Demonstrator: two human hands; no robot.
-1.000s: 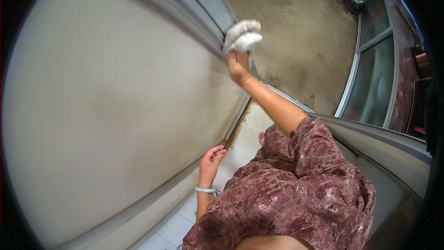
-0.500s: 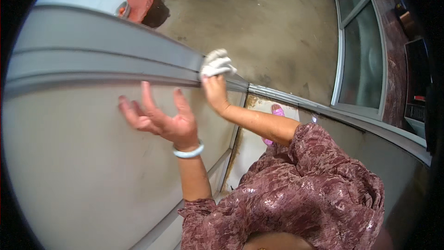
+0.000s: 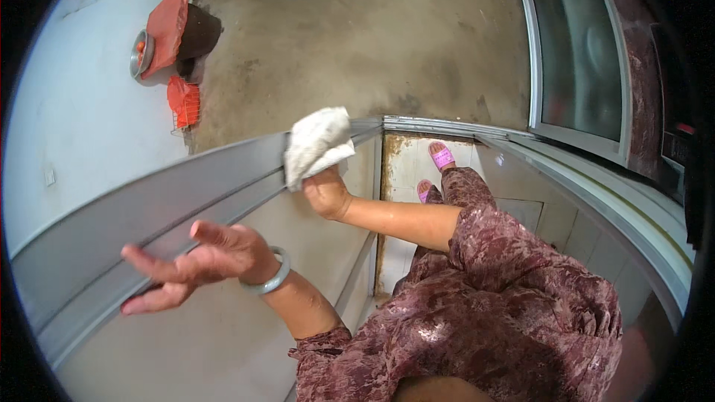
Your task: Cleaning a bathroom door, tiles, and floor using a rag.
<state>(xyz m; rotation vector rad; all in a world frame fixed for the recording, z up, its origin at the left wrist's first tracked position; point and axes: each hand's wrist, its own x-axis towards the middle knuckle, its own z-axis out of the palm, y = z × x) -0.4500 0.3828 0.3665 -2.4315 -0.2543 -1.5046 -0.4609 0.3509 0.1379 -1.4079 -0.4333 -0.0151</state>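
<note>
A crumpled off-white cloth (image 3: 316, 141) is in my right hand (image 3: 325, 192), whose fingers are mostly hidden behind it. The cloth lies against the grey metal frame (image 3: 216, 182) of a pale panelled door (image 3: 298, 253). My left hand (image 3: 212, 257), with a pale bangle (image 3: 275, 274) at the wrist, is open in front of the same frame. Its fingers are spread and hold nothing; whether they touch the frame I cannot tell.
Pink sandals (image 3: 441, 155) are on my feet, on white tiles beside a metal floor track (image 3: 432, 126). Past it stretches a brown concrete floor (image 3: 357, 37). A glazed door (image 3: 581, 59) stands at right. At far left are a red-covered container (image 3: 167, 30), a metal bowl (image 3: 141, 52) and a red basket (image 3: 185, 100).
The view has shifted, bringing the red basket in. My right hand and the cloth have come lower and left along the frame. My left hand has turned sideways, its fingers pointing left.
</note>
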